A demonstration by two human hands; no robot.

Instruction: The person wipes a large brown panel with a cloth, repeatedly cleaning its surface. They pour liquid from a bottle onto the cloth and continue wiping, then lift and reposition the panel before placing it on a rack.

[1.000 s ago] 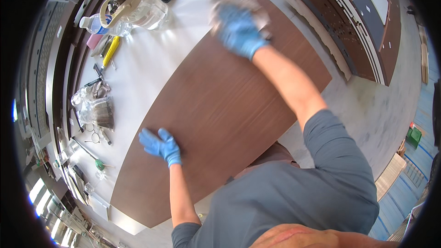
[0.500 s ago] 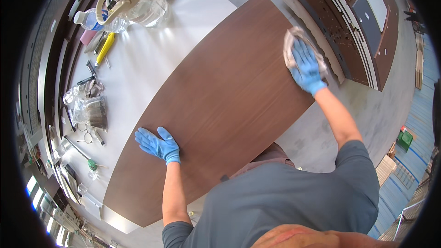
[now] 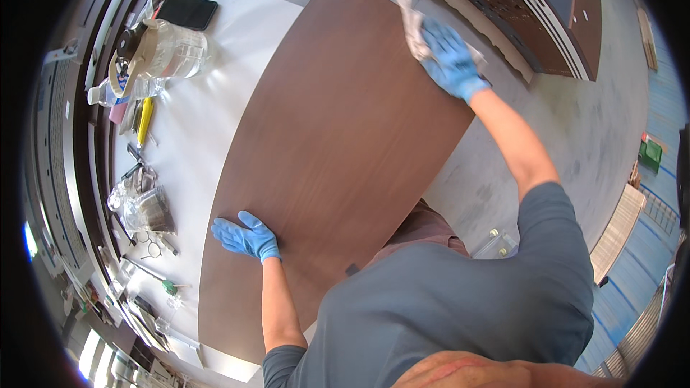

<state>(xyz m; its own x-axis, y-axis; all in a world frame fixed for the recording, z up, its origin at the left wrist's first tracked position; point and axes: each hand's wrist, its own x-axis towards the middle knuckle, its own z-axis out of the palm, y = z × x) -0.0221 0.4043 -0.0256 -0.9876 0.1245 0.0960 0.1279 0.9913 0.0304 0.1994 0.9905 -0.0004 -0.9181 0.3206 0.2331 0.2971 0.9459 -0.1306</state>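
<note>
A large dark brown wooden panel [image 3: 323, 136] lies across a white tabletop [image 3: 205, 100]. My left hand [image 3: 248, 236], in a blue glove, rests flat on the panel near its left edge with fingers stretched out and nothing in it. At the panel's far right edge my right hand [image 3: 451, 57], gloved in blue as well, presses on a pale crumpled cloth [image 3: 412, 25]. The cloth shows on both sides of that hand and reaches past the edge; the hand is slightly blurred.
Along the table's left side stand a large clear jug [image 3: 176, 50], a black phone [image 3: 187, 13], a yellow cutter [image 3: 146, 118], a plastic bag [image 3: 147, 208] and a green-handled screwdriver [image 3: 169, 287]. Stacked brown panels [image 3: 528, 21] stand at the far right. Beyond is a green box [image 3: 650, 154].
The view has turned, so the panel appears more upright. My right hand and the cloth have shifted along the panel's right edge toward its far corner. My left hand stays on the panel.
</note>
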